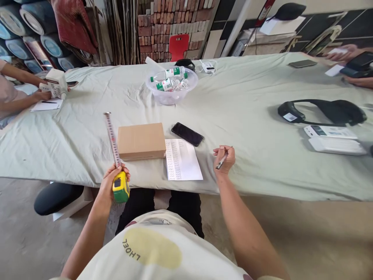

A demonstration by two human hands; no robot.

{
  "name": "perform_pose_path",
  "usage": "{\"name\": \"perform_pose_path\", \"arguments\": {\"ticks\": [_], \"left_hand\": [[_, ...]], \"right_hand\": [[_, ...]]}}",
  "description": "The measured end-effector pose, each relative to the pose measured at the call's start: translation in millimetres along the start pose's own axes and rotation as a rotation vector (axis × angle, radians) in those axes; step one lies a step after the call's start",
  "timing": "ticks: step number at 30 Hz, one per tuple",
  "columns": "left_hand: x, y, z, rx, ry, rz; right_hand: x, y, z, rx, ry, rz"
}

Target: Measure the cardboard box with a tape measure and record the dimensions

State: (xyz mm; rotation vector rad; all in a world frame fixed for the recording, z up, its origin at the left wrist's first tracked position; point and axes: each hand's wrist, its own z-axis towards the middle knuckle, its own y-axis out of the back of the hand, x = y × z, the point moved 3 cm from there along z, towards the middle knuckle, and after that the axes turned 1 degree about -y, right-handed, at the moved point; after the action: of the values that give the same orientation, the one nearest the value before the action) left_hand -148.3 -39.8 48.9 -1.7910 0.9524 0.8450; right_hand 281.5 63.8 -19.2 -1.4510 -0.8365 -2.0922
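Note:
My left hand [108, 178] is closed around a yellow and green tape measure [121, 187] at the table's front edge. Its blade [112, 136] is pulled out and runs away from me, along the left side of a closed brown cardboard box [141, 139]. In my right hand [225, 159], resting on the cloth, is a pen [222, 160] held between curled fingers. Between the box and that hand lies a white sheet of paper [186, 163] with columns of handwriting. Just behind the sheet is a black smartphone [187, 133].
A clear plastic basin [171, 95] holding green-capped bottles stands at the back. To the right lie a black headset [329, 111] and white devices [335, 140]. Other people's hands work at both table ends, one pair holding a white box [56, 83]. A black stool [58, 197] stands front left.

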Motion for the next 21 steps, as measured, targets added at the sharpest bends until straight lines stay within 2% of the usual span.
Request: {"name": "perform_pose_path", "arguments": {"ticks": [2,3,7,11,13,16,18,21], "left_hand": [[11.9,-15.7,-10.3,-0.032,0.068,0.026],[18.5,-23.5,-14.5,-0.038,0.098,0.028],[37.6,-51.5,-24.7,0.012,0.204,0.044],[37.3,-67.8,-25.3,0.004,0.227,0.05],[34.9,-71.7,-23.9,-0.014,0.244,0.039],[34.0,-73.2,-22.1,-0.024,0.252,0.024],[35.6,-71.8,-21.6,-0.027,0.228,0.019],[40.1,-68.8,-22.1,-0.035,0.221,0.006]], "right_hand": [[14.6,-3.2,-4.9,0.001,0.01,0.024],[24.3,-7.2,-8.7,0.041,0.018,0.046],[71.7,-38.6,-31.7,0.383,0.04,0.123],[109.8,-90.0,-54.0,0.683,0.074,0.19],[115.7,-119.7,-59.8,0.751,0.007,0.219],[111.0,-154.8,-65.5,0.742,-0.144,0.187],[105.6,-166.1,-73.0,0.769,-0.234,0.2],[103.6,-162.5,-89.4,0.846,-0.261,0.284]]}}
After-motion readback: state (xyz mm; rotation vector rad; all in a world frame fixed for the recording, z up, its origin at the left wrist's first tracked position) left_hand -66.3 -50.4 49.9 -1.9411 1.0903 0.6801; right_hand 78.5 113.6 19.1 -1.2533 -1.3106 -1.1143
